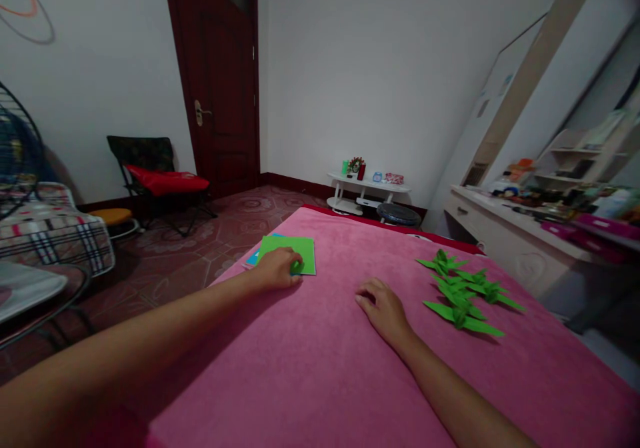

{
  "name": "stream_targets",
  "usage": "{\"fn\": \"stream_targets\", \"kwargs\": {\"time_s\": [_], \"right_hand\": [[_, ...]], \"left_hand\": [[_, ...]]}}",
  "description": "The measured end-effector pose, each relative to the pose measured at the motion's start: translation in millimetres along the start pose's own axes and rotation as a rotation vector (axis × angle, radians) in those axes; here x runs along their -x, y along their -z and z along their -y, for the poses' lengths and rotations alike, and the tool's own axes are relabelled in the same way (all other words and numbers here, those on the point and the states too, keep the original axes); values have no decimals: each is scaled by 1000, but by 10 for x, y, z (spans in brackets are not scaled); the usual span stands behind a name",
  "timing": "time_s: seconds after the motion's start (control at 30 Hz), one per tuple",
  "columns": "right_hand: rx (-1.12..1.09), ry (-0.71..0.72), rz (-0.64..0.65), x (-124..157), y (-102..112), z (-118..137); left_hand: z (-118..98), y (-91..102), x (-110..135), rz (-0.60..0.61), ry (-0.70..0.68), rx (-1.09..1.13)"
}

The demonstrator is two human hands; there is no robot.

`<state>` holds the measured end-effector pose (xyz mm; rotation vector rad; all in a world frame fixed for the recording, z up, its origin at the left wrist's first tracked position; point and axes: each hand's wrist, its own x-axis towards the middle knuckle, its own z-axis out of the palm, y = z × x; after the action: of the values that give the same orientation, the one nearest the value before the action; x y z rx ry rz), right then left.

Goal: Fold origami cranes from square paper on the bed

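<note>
My left hand (278,268) reaches to the far left of the pink cloth-covered table (310,361). Its curled fingers pinch the near edge of the top green paper sheet (293,251), which lies on a small stack with a blue sheet (253,259) showing underneath. My right hand (383,309) rests on the cloth near the middle, fingers loosely curled down, holding nothing. To its right lie several folded green paper pieces (463,291), apart from both hands.
A dresser (505,245) crowded with bottles stands right of the table. A low white shelf (367,189) and a dark stool (399,214) sit beyond the far edge. A chair with a red cushion (165,180) and a dark red door (220,81) are at the left.
</note>
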<state>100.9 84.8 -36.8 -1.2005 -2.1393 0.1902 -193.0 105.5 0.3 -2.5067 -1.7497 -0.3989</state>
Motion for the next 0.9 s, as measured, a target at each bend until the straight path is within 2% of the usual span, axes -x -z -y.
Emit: {"fn": "stream_targets", "kwargs": {"time_s": [0.27,0.37,0.47,0.57,0.67,0.83,0.9], "right_hand": [[88,31,0,16,14,89],[93,30,10,11,25,102],[93,19,21,10,32,92],[100,4,22,-2,29,81],[133,-45,32,-69,-2,141],[60,-13,160,-322,-191,526],[22,24,160,-443,-308,713]], "left_hand": [[-110,-58,-266,11,98,-28],[2,30,-413,18,109,38],[246,163,-491,14,97,143],[472,214,-452,-3,121,263],[565,141,-340,-33,157,390],[540,-51,-213,-55,190,506],[534,-85,-196,-46,191,538]]}}
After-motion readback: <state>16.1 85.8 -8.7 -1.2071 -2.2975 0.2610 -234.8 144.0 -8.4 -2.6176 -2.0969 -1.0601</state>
